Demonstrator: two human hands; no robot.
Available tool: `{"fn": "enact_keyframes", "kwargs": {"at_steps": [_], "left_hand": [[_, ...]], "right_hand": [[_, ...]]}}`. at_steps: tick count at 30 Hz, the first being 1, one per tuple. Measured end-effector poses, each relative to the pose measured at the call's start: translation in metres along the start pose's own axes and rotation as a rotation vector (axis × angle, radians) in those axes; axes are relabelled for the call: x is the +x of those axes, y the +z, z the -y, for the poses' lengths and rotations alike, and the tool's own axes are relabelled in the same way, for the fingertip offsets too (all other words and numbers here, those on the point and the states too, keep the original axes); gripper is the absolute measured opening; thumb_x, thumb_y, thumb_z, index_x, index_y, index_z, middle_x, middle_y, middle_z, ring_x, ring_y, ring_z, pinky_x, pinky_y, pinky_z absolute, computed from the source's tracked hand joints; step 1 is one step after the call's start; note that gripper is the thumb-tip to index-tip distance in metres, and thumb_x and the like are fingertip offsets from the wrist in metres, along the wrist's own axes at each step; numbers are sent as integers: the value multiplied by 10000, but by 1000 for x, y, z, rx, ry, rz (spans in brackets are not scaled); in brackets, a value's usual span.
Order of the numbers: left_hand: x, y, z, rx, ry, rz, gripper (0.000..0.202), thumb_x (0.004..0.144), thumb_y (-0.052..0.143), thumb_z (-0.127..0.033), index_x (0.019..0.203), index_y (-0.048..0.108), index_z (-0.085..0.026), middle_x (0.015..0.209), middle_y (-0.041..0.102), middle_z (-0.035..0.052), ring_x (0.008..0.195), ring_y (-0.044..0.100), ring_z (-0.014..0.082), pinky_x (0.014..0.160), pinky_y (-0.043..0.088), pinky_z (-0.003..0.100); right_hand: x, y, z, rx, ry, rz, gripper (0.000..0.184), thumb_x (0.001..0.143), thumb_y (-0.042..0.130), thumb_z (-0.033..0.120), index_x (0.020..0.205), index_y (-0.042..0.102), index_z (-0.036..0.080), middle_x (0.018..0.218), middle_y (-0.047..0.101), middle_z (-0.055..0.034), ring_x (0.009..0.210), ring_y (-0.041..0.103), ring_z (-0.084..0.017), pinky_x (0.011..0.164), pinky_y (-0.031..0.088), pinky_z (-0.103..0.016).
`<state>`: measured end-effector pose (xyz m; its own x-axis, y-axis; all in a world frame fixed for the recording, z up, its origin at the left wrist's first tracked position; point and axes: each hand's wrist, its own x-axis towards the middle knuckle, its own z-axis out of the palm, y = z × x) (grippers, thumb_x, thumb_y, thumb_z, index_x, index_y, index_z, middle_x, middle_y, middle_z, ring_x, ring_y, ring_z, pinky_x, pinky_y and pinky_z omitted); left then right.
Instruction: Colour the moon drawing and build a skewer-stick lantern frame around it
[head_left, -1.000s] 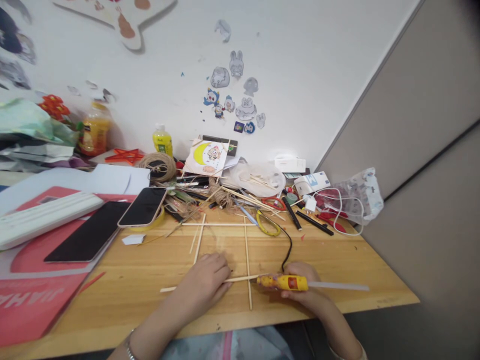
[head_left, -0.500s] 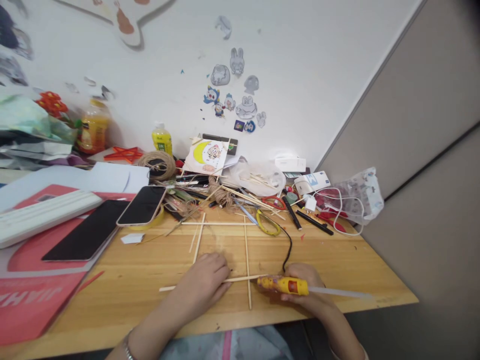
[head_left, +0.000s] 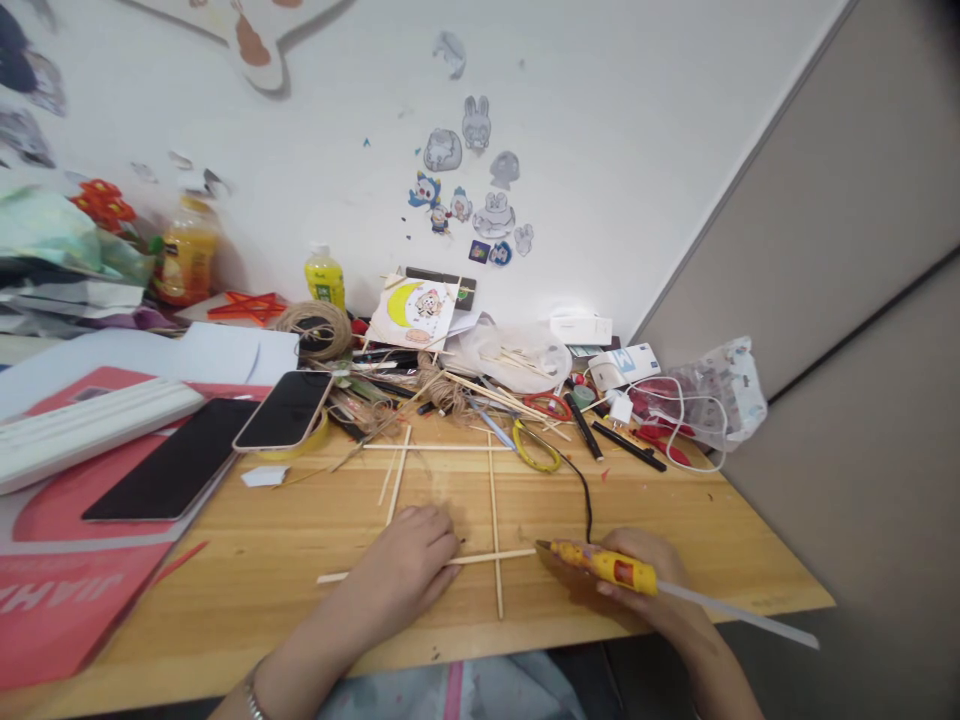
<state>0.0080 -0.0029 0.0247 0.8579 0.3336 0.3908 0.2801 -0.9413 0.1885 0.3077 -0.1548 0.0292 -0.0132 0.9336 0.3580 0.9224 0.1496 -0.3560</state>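
Observation:
My left hand (head_left: pixel 409 565) lies palm down on the wooden desk (head_left: pixel 315 520), fingers pressed together on a thin horizontal wooden stick (head_left: pixel 480 559). That stick crosses a vertical stick (head_left: pixel 495 520); together with more sticks farther back they form a rough square frame. My right hand (head_left: pixel 645 580) grips a yellow glue gun (head_left: pixel 604 567) with a white glue stick (head_left: pixel 742 618) poking out its rear. The gun's tip points left, just right of the stick crossing. A black cord (head_left: pixel 581 490) runs from the gun toward the back.
Two phones (head_left: pixel 285 412) and a white keyboard (head_left: pixel 90 425) lie at the left on red paper. Twine (head_left: pixel 315 330), bottles, scissors (head_left: pixel 536 448), pens, loose sticks and a plastic bag (head_left: pixel 720 390) crowd the back. The desk's right edge drops off by a grey wall.
My right hand has drawn the glue gun right and slightly away from the stick crossing, tilting its rear down. The left hand has stayed on the stick.

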Motion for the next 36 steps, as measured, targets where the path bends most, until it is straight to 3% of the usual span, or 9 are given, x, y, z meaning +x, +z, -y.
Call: {"fn": "enact_keyframes", "kwargs": {"at_steps": [5, 11, 36], "left_hand": [[-1, -4, -1, -23, -7, 25, 119, 876, 512, -164, 768, 559, -182, 825, 620, 51, 795, 540, 210, 721, 415, 349], [1, -6, -1, -28, -5, 42, 128, 878, 503, -157, 767, 563, -180, 842, 621, 55, 815, 535, 215, 729, 408, 348], [5, -7, 0, -67, 49, 12, 247, 913, 436, -128, 694, 531, -189, 796, 574, 36, 782, 504, 181, 700, 385, 301]], "right_hand": [[-5, -9, -10, 13, 51, -107, 471, 809, 525, 639, 727, 660, 196, 650, 677, -57, 579, 632, -188, 529, 457, -270], [-2, -1, -12, -27, 70, -201, 416, 804, 563, 597, 753, 687, 203, 674, 705, -64, 599, 656, -197, 538, 483, -276], [-3, 8, -15, -79, 72, -182, 372, 819, 570, 549, 760, 664, 194, 707, 701, -75, 621, 651, -205, 566, 479, -290]]}}
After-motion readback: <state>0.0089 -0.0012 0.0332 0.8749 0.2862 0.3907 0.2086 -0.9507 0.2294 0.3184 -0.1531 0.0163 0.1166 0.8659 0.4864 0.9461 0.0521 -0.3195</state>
